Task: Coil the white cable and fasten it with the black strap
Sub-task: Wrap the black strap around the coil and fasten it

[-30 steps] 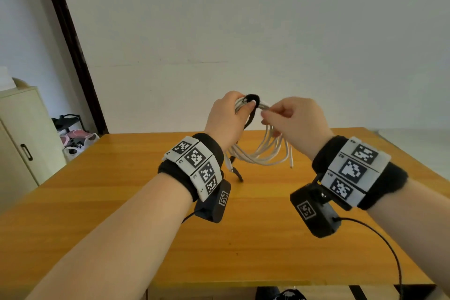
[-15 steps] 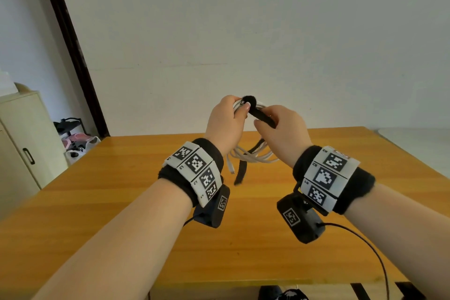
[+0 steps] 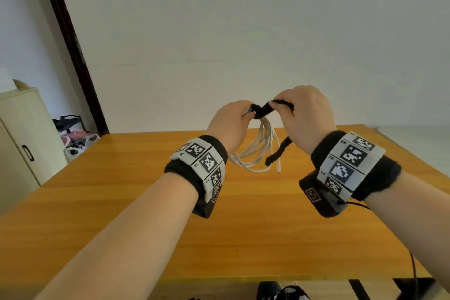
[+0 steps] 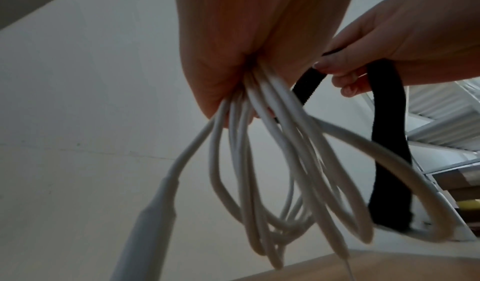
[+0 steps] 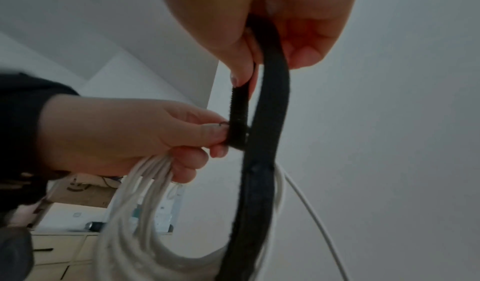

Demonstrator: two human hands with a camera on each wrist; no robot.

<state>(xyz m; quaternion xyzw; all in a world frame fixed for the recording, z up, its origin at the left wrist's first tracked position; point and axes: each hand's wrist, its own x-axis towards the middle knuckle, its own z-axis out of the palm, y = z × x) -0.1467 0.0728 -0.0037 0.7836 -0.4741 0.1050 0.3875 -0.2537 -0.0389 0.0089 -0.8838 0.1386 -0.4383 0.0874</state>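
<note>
The white cable (image 3: pixel 253 153) hangs in several loops above the wooden table, bunched at the top in my left hand (image 3: pixel 231 122). In the left wrist view the loops (image 4: pixel 262 182) drop from the curled fingers, one plug end near the lens. The black strap (image 3: pixel 261 111) wraps round the bundle's top beside my left fingers (image 5: pixel 207 133). My right hand (image 3: pixel 304 114) pinches the strap (image 5: pixel 270 80) and holds it out to the right. The strap's free tail (image 3: pixel 277 153) dangles below that hand.
A wooden table (image 3: pixel 146 202) lies under both hands. A cream cabinet (image 3: pixel 22 141) stands at the left, with bags and shoes (image 3: pixel 75 141) on the floor by a dark door frame. A plain white wall is behind.
My right hand has moved up and to the right, drawing the strap taut over the bundle. The strap's tail now hangs on the right side. The coil hangs narrower under my left hand.
</note>
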